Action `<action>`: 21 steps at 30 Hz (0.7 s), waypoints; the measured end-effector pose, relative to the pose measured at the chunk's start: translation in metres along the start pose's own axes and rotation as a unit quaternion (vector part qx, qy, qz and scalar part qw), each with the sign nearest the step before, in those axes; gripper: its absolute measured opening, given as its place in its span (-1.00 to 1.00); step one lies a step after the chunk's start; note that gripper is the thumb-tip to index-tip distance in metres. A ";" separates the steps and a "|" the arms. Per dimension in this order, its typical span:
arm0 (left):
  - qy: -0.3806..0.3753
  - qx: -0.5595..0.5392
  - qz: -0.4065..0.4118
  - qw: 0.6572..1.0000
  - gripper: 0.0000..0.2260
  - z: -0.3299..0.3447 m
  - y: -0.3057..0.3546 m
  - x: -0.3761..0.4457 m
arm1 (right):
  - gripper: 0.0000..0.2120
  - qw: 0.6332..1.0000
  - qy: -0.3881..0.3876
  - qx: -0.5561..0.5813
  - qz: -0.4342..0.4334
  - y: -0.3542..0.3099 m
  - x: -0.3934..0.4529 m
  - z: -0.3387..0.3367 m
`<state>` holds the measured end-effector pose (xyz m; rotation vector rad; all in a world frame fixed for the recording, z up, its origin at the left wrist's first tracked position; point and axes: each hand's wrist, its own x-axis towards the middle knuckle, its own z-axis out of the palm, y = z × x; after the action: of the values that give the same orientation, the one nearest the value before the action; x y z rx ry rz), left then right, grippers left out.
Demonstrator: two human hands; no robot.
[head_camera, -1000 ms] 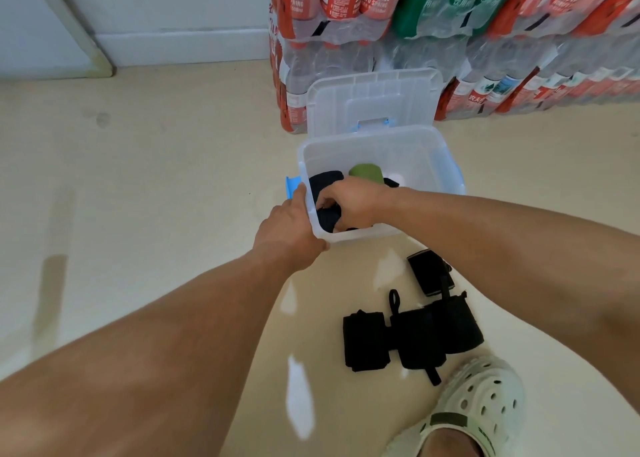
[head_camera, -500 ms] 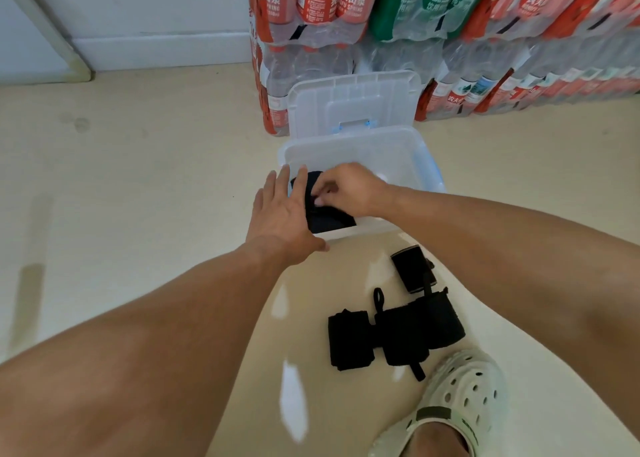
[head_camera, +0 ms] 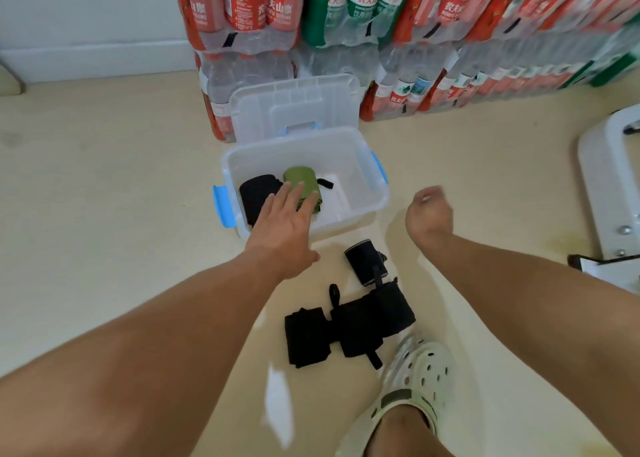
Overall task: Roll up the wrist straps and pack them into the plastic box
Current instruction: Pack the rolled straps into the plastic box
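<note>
box (head_camera: 375, 198) sits on the floor (head_camera: 104, 214), clear plastic, blue latches (head_camera: 221, 205) on both sides. lid (head_camera: 294, 108) stands upright behind it, leaning on stacked shrink-wrapped water packs (head_camera: 381, 24) that fill the back wall. white metal frame (head_camera: 609, 186) at the right edge. pale clog (head_camera: 415, 370) on a foot at bottom, just beside the loose straps.

inside box: 1 black roll (head_camera: 256, 192) at the left wall, 1 green roll (head_camera: 299, 179) touching it on the right; right half of the box floor is bare.

on the floor in front of the box: 1 small black roll (head_camera: 363, 262) and 3 larger black rolls (head_camera: 346, 325) in a touching row, loops and tabs sticking out.

left hand (head_camera: 282, 224) reaches over the near rim, palm down, fingers straight and slightly spread, tips lying over the green roll and the edge of the black one; can't tell if they actually touch. it covers part of both rolls.

right hand (head_camera: 429, 214) is in the air just right of the box, well above the floor rolls, blurred, fingers loosely curled, holding nothing.

labels: red and green bottle wraps read "农夫山泉"; smaller print too blurred to read.
</note>
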<state>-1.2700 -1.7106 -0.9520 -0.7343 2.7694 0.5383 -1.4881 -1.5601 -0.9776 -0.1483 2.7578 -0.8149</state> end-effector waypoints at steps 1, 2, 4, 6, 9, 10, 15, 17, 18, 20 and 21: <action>-0.003 -0.001 0.004 1.000 -0.05 0.002 0.004 0.001 | -0.79 0.994 -0.088 -0.062 0.017 0.012 -0.004 0.005; -0.004 -0.003 0.004 1.000 -0.05 0.005 0.007 0.001 | -0.72 0.977 -0.176 -0.117 0.026 0.019 -0.011 0.010; -0.008 -0.011 0.002 1.000 -0.05 0.009 0.011 0.003 | -0.46 0.938 -0.306 -0.156 0.042 0.027 -0.026 0.021; -0.011 -0.009 0.000 1.000 -0.06 0.011 0.009 0.005 | -0.24 0.923 -0.354 -0.142 0.049 0.028 -0.034 0.029; -0.013 -0.012 -0.016 1.000 -0.07 0.013 0.002 0.006 | -0.17 0.927 -0.351 -0.119 0.056 0.028 -0.029 0.038; -0.017 -0.012 -0.021 1.000 -0.07 0.014 -0.001 0.005 | -0.19 0.926 -0.354 -0.115 0.059 0.028 -0.025 0.039; -0.031 -0.004 -0.031 0.999 -0.05 0.015 -0.011 0.005 | -0.29 0.926 -0.353 -0.131 0.012 0.033 -0.018 0.041; -0.034 -0.002 -0.031 0.999 -0.05 0.013 -0.011 0.005 | -0.24 0.926 -0.344 -0.149 -0.033 0.037 -0.021 0.041; -0.034 -0.001 -0.028 0.999 -0.06 0.012 -0.009 0.006 | -0.19 0.925 -0.344 -0.154 -0.045 0.039 -0.023 0.041; -0.030 -0.002 -0.015 0.999 -0.06 0.010 -0.002 0.007 | -0.02 0.919 -0.360 -0.157 -0.022 0.044 -0.027 0.036; -0.026 -0.002 -0.005 1.000 -0.06 0.009 0.003 0.008 | 0.05 0.914 -0.372 -0.164 0.001 0.046 -0.027 0.031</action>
<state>-1.2767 -1.7079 -0.9619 -0.7241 2.7159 0.5527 -1.4542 -1.5330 -1.0223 -0.4217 2.1256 -0.2001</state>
